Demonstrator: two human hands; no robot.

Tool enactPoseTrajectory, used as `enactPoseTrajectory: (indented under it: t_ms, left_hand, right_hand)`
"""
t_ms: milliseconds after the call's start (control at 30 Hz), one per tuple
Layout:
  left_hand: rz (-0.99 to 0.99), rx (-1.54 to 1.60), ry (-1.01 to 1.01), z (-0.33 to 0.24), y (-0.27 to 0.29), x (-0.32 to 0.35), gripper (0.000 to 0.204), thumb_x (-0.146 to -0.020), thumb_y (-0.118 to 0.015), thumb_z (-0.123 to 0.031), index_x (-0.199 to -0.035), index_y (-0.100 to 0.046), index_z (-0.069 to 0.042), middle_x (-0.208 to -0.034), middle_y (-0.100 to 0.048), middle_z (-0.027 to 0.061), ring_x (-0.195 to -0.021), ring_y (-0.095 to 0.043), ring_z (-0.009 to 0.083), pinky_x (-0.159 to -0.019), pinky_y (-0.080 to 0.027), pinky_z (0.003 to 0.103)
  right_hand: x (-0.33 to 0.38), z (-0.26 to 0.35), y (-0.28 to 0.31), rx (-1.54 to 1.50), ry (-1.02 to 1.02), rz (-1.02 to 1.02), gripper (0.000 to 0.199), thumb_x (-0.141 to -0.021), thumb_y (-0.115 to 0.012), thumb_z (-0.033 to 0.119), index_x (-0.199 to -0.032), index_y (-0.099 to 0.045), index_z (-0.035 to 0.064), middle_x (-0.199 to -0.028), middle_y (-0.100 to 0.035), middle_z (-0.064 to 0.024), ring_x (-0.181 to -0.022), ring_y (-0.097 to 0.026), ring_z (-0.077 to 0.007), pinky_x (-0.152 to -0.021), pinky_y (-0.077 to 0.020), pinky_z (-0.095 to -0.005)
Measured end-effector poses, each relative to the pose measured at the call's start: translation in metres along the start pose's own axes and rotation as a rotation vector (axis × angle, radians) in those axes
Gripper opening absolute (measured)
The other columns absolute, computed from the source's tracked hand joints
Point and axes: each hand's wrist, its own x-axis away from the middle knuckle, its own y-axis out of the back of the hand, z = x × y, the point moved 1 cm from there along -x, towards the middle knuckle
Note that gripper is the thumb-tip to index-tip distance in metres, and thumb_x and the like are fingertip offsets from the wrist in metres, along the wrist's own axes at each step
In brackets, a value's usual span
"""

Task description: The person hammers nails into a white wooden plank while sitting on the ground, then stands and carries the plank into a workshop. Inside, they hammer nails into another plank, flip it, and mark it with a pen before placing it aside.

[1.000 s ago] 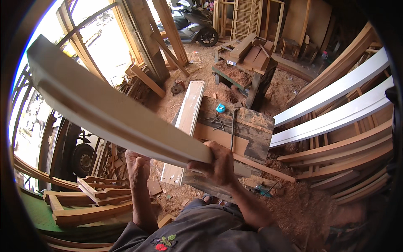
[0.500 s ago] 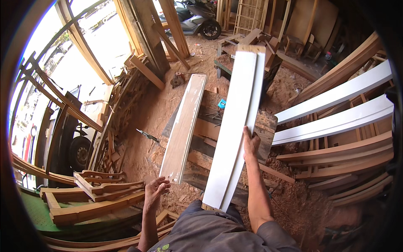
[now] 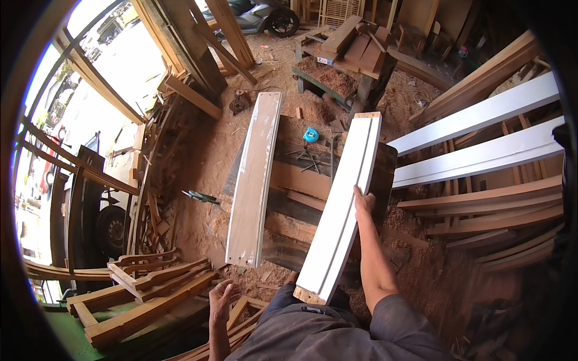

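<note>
My right hand [image 3: 364, 203] grips the right edge of a long white-painted board [image 3: 337, 216] with a groove along its length and bare wood at its ends. The board slants over the right side of a low wooden workbench [image 3: 289, 246], its near end by my waist. On the bench's left side lies a pale wooden board [image 3: 251, 186] smeared with white. My left hand [image 3: 223, 296] is off to the lower left, apart from that board's near end, fingers loosely bent and holding nothing. A blue tape measure [image 3: 311, 135] sits between the two boards.
Two white boards [image 3: 481, 126] rest on stacked lumber [image 3: 487, 201] at right. A wooden frame [image 3: 138, 295] lies at lower left. A green-handled tool [image 3: 201, 197] is left of the bench. Beyond stands a sawdust-covered table [image 3: 331, 75]; a motorbike [image 3: 259, 21] is farther back.
The white board's far end has come down and nearer, uncovering more of the bench and the tape measure. My left hand has drawn back from the pale board's near end.
</note>
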Motion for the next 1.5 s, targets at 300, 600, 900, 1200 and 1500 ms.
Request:
enactPoseTrajectory:
  t_ms: [300,600,900,1200,1500]
  left_hand:
    - [0.18,-0.183,0.069,0.017,-0.048,-0.034,0.043,-0.105,-0.071,-0.026,-0.13,-0.064,0.008,-0.106,-0.074,0.0103,-0.096,-0.071,0.0177,-0.083,-0.059,0.031]
    - [0.521,-0.561,0.01,0.072,-0.14,-0.073,0.051,-0.106,-0.069,-0.03,-0.134,-0.061,0.012,-0.123,-0.074,0.0205,-0.116,-0.07,0.026,-0.097,-0.057,0.038]
    - [0.733,-0.654,0.259,0.129,-0.181,-0.082,0.058,-0.102,-0.071,-0.046,-0.126,-0.07,0.007,-0.101,-0.077,0.0151,-0.093,-0.072,0.0217,-0.088,-0.056,0.037]
    - [0.644,-0.706,0.12,0.133,-0.183,-0.076,0.057,-0.098,-0.074,-0.051,-0.116,-0.077,0.004,-0.096,-0.078,0.0179,-0.088,-0.072,0.0225,-0.082,-0.056,0.041]
    - [0.639,-0.683,0.122,0.127,-0.186,-0.067,0.05,-0.102,-0.072,-0.044,-0.116,-0.074,0.004,-0.094,-0.076,0.0076,-0.079,-0.068,0.0181,-0.072,-0.056,0.036]
  right_hand:
    - [0.053,0.014,-0.009,-0.004,0.392,-0.093,0.082,-0.081,-0.089,0.027,-0.144,-0.043,0.0023,-0.119,-0.07,-0.0318,-0.107,-0.072,-0.0453,-0.094,-0.0582,-0.05]
    - [0.049,0.003,-0.007,-0.016,0.377,-0.074,0.085,-0.082,-0.088,0.025,-0.151,-0.045,0.0002,-0.123,-0.07,-0.0316,-0.112,-0.072,-0.0449,-0.097,-0.058,-0.0499]
    - [-0.011,-0.065,0.007,-0.428,0.159,0.079,0.069,-0.084,-0.08,0.012,-0.144,-0.054,-0.0106,-0.125,-0.072,-0.0217,-0.109,-0.071,-0.0296,-0.097,-0.0554,-0.0409]
    - [-0.017,-0.092,0.0,-0.56,0.1,-0.121,0.077,-0.092,-0.081,0.02,-0.154,-0.045,-0.0081,-0.139,-0.063,-0.0282,-0.122,-0.065,-0.0348,-0.107,-0.051,-0.0438]
    - [0.124,-0.079,0.008,0.292,0.702,0.038,0.083,-0.093,-0.078,0.049,-0.152,-0.05,-0.0021,-0.162,-0.038,-0.0295,-0.151,-0.035,-0.0463,-0.123,-0.0308,-0.0585]
